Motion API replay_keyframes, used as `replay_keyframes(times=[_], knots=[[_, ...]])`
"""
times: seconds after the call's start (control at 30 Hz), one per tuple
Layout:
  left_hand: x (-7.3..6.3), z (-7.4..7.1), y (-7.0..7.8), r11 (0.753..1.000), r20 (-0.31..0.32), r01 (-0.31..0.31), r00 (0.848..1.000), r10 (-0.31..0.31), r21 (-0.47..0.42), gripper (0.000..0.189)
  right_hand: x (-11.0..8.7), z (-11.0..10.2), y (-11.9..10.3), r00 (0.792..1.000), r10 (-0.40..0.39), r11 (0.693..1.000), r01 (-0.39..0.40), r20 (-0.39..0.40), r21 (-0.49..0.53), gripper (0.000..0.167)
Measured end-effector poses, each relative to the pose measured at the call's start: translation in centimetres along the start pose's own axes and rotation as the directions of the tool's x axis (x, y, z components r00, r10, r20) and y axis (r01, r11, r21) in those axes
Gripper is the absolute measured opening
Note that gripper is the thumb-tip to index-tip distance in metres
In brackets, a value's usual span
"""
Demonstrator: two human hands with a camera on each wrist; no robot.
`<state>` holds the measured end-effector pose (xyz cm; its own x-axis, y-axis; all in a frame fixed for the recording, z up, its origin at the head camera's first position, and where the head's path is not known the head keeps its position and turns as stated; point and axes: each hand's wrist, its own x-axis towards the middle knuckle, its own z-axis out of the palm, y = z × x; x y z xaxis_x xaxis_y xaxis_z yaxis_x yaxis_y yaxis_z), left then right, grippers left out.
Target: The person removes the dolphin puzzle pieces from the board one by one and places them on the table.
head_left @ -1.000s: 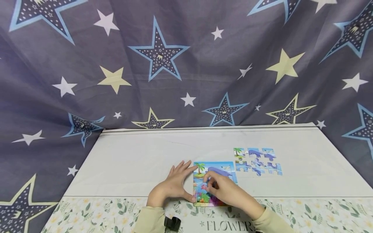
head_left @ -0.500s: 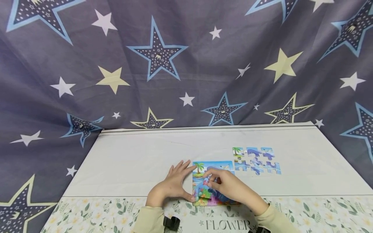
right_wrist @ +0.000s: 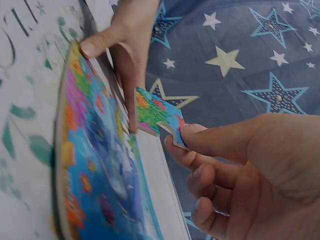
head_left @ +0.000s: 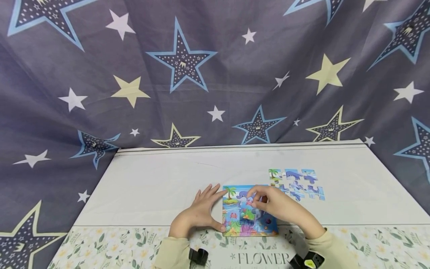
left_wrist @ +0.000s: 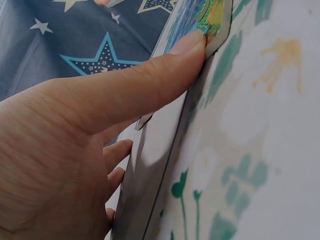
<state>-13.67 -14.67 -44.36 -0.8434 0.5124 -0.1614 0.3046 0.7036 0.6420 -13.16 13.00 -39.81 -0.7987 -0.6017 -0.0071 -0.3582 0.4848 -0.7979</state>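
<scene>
A picture puzzle board (head_left: 235,232) with a palm tree, a dolphin and sea plants lies near the front of the table. My left hand (head_left: 198,215) is spread at its left side, with the thumb pressed on the lower left corner and the index fingertip at the upper left. My right hand (head_left: 279,203) pinches a jigsaw piece (right_wrist: 159,114) between thumb and fingertips, raised over the board. Green, orange and blue show on this piece, which tilts in the right wrist view. Part of the board's upper right is hidden behind the right hand.
Several loose jigsaw pieces (head_left: 293,175) lie spaced in rows to the right of the board, on the white table cover (head_left: 151,186). A floral cloth strip (head_left: 117,243) with lettering runs along the front. Behind hangs a dark curtain (head_left: 201,108) with stars.
My right hand has lifted the jigsaw piece off the board and moved a little right and up, uncovering more of the picture. The left hand stays in place.
</scene>
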Motion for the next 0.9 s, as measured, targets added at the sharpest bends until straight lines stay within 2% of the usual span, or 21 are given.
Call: replay_keyframes(times=[0.4, 0.73, 0.9], knots=[[0.1, -0.1, 0.1, 1.0, -0.007, -0.01, 1.0, 0.01, -0.001, 0.114, -0.9, -2.5, 0.8, 0.998, 0.009, 0.999, -0.012, -0.069, -0.043, 0.015], [-0.1, 0.0, 0.2, 1.0, -0.009, -0.002, 1.0, 0.002, 0.005, 0.113, -1.5, -4.2, 2.1, 0.996, -0.032, 0.996, 0.025, -0.088, -0.083, 0.015], [-0.1, 0.0, 0.2, 1.0, -0.011, -0.001, 1.0, 0.001, -0.001, 0.113, -1.9, -4.9, 2.7, 0.991, -0.029, 0.994, 0.015, -0.129, -0.111, 0.015]])
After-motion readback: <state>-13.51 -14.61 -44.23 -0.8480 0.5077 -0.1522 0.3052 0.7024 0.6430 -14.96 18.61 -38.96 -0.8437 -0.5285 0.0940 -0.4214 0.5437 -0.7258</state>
